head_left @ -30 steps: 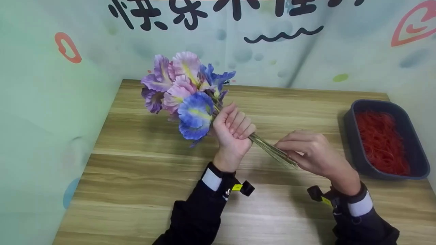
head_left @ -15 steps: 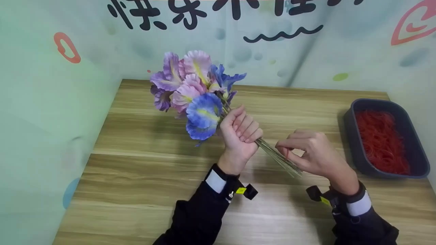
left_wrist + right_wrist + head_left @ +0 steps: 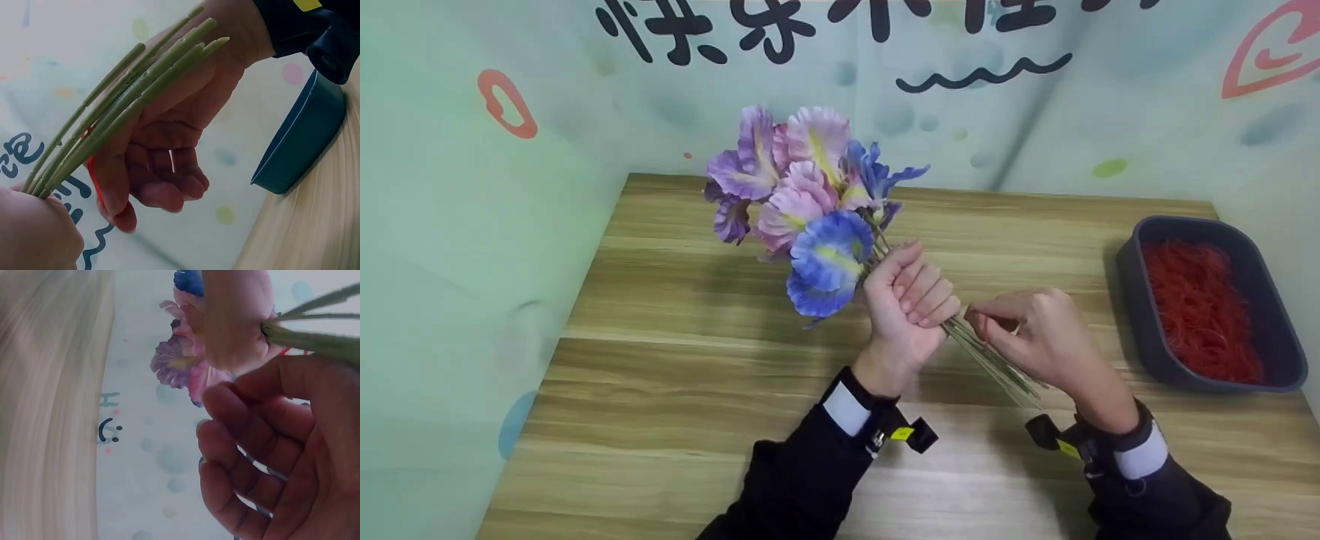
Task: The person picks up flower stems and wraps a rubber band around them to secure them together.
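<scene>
A bunch of artificial irises (image 3: 829, 251) in blue, pink and purple leans to the upper left in the head view. My left hand (image 3: 911, 304) grips its stems just under the blooms. Below that fist the green stems (image 3: 124, 98) fan out, their cut ends free. Close beside them, my right hand (image 3: 1039, 337) pinches a thin red rubber band (image 3: 95, 177) between thumb and forefinger. In the left wrist view red also shows between the stems; whether the band circles all of them is hidden. The other right fingers are loosely curled.
A dark blue plastic tub (image 3: 1140, 330) holding a heap of red rubber bands (image 3: 1204, 315) stands at the table's right. The wooden table (image 3: 660, 420) ends at a printed backdrop (image 3: 960, 142) behind and on the sides.
The left hand has moved to the right and slightly down with the irises, coming nearer the right hand. My right fingers now sit higher along the stems, close to the left fist.
</scene>
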Tool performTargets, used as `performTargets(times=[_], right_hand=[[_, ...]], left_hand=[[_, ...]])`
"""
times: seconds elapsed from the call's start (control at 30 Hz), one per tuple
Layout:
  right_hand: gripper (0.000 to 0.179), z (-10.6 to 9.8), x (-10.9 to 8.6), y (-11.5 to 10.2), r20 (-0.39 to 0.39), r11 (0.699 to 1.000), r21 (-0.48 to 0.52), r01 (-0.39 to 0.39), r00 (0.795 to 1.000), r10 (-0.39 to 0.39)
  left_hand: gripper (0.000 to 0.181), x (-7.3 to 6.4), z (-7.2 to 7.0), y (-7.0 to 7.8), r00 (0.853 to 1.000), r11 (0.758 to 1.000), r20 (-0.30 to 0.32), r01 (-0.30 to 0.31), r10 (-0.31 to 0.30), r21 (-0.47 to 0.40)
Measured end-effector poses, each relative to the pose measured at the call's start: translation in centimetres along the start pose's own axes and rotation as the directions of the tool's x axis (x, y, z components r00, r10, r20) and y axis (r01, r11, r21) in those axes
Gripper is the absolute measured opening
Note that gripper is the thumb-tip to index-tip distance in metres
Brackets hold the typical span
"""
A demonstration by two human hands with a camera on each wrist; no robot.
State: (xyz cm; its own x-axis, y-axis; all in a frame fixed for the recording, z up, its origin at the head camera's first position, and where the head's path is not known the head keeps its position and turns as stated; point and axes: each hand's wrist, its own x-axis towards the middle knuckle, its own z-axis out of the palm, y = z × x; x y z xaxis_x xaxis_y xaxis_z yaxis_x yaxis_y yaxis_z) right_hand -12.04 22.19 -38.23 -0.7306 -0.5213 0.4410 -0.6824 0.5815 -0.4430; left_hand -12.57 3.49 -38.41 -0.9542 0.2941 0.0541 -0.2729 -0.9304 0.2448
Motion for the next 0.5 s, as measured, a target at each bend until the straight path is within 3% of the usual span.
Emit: performTargets(times=[0.17,0.3,0.4,0.5], right_hand=[[0.02,0.24,0.1,-0.48,0.0,0.991,0.031,-0.132,0.991,0.132],[0.018,0.32,0.14,-0.53,0.022,0.982,0.061,-0.179,0.984,0.178],[0.016,0.4,0.07,-0.32,0.035,0.98,0.094,-0.176,0.984,0.174],[0.015,0.66,0.09,-0.14,0.028,0.988,0.103,-0.115,0.993,0.113]], left_hand=[[0.064,-0.27,0.29,-0.46,1.0,0.998,0.0,-0.009,0.009,0.057],[0.066,-0.41,0.43,-0.47,1.0,0.999,-0.016,0.0,0.0,0.044],[0.067,-0.41,0.48,-0.25,1.0,1.0,-0.012,0.008,-0.008,0.015],[0.065,-0.4,0.58,0.18,1.0,0.999,0.007,0.009,-0.009,-0.035]])
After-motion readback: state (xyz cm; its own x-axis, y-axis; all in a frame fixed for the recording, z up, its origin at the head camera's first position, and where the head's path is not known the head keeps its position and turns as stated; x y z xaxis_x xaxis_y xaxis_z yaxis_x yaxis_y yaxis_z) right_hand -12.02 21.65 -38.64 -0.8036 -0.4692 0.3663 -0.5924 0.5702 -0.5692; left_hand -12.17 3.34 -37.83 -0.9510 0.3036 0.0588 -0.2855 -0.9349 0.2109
